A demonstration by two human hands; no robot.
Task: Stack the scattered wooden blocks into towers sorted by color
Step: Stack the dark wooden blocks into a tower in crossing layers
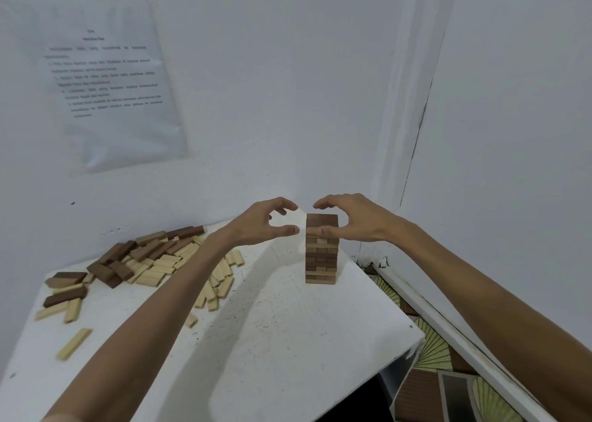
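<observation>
Near the far right corner of the speckled white table (288,341), the block tower (321,261) stands upright, its long axis vertical. It is square in section, with smooth wooden layers of mixed dark brown and pale, dark on top. Loose blocks (144,261), flat rectangular bars in both colours, lie heaped at the table's left. The left hand (259,226) hovers just beside the tower's top, thumb and curved fingers apart, holding nothing. The right hand (355,221) arches loosely round the top, its thumb (325,231) across the front face.

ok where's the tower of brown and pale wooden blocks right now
Head view: the wooden block tower stands on the white table, near its far right corner, top between the left hand and right hand.
</observation>
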